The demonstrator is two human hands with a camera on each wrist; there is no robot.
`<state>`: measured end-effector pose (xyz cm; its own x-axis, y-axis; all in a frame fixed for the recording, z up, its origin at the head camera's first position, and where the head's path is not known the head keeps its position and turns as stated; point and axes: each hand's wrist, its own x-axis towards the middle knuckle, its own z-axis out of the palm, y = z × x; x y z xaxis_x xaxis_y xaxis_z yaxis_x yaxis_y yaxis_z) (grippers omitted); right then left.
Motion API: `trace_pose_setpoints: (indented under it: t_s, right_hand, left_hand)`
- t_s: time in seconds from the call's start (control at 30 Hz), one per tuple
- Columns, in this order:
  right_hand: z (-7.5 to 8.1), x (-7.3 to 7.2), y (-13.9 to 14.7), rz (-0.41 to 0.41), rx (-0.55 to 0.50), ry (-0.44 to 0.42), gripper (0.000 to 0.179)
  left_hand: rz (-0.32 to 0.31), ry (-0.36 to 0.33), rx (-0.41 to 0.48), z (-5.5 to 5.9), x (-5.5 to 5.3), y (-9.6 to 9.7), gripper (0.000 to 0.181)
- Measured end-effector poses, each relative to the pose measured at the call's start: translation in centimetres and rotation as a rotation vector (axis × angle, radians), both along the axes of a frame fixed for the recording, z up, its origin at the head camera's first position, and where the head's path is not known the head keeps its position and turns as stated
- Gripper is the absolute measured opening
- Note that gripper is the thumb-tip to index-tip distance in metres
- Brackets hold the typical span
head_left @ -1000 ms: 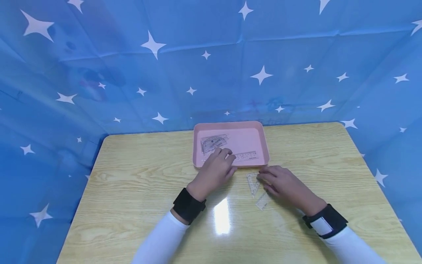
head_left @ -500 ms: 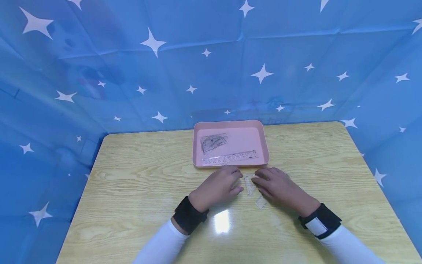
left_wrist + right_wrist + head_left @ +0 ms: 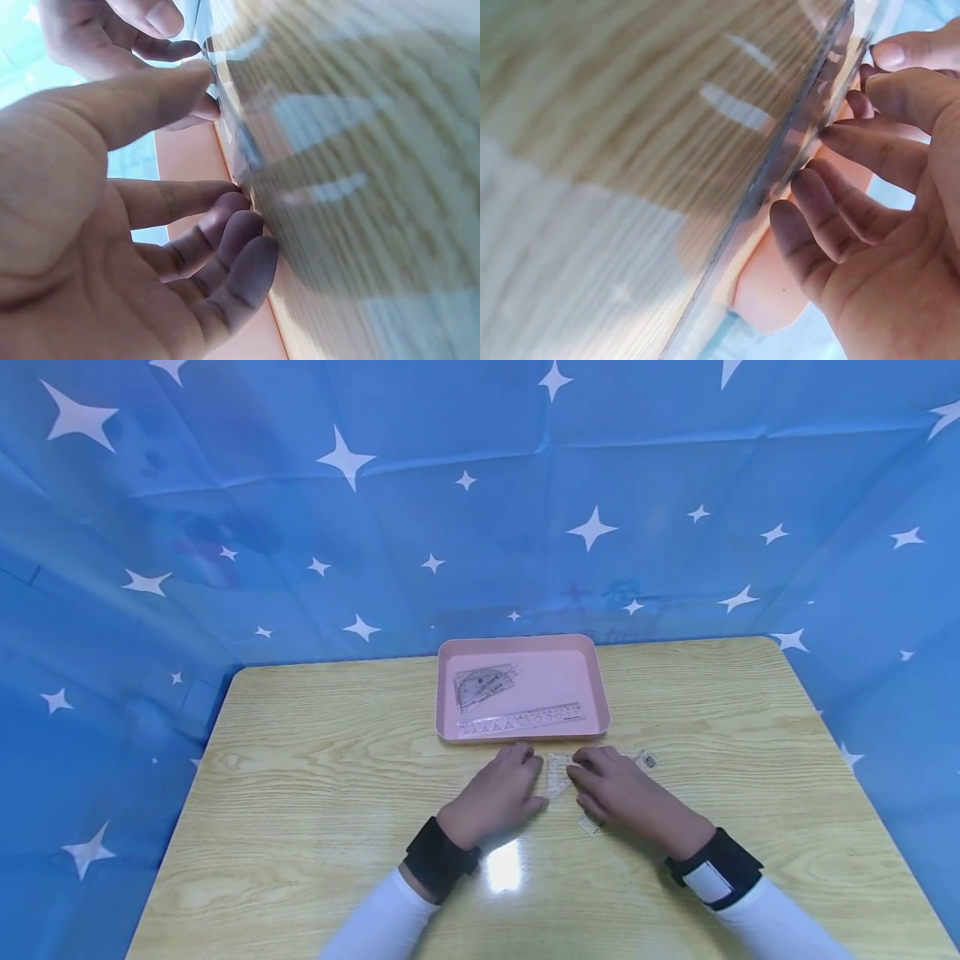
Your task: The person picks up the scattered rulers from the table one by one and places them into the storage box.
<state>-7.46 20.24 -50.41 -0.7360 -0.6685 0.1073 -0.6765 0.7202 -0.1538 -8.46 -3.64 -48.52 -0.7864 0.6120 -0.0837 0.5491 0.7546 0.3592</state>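
A small clear set square (image 3: 557, 774) lies on the table between my hands, in front of the pink tray. My left hand (image 3: 495, 795) rests at its left side, fingers bent loosely and thumb apart. My right hand (image 3: 626, 797) has its fingertips at the right edge of the set square. Under that palm lies a clear ruler (image 3: 647, 760); both ends show and the middle is hidden. In the left wrist view the fingertips (image 3: 253, 266) touch down near the tray. The right wrist view shows the ruler's long edge (image 3: 742, 202) below the right fingers.
The pink tray (image 3: 597, 693) stands at the back of the wooden table (image 3: 315, 760). In it lie a clear ruler (image 3: 521, 720) with cut-out shapes and a clear protractor (image 3: 483, 685) overlapping another clear piece. A blue star-patterned cloth (image 3: 480, 527) hangs behind.
My left hand has left the tray and come down to the set square's left side. The set square and my right hand have shifted left, and the set square has turned. More of the ruler shows.
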Motion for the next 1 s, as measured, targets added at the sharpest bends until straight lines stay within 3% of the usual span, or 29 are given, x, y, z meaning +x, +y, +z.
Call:
trace_pose_setpoints:
  t_s: [0.37,0.53,0.7,1.0]
  right_hand:
    - [0.1,0.4,-1.1,0.012,-0.048,-0.038,0.042]
    - [0.3,0.5,-1.5,0.027,-0.07,-0.045,0.042]
    - [0.2,0.5,-1.8,0.036,-0.104,-0.058,0.044]
    - [0.1,0.2,-2.3,0.011,-0.094,-0.086,0.044]
  left_hand:
    - [0.069,-0.017,-0.013,-0.8,0.1,0.9,0.057]
    - [0.084,-0.033,-0.001,-0.9,0.0,0.9,0.048]
    - [0.115,-0.093,0.043,-1.0,0.0,1.0,0.039]
    - [0.232,-0.186,0.109,-0.9,0.0,1.7,0.049]
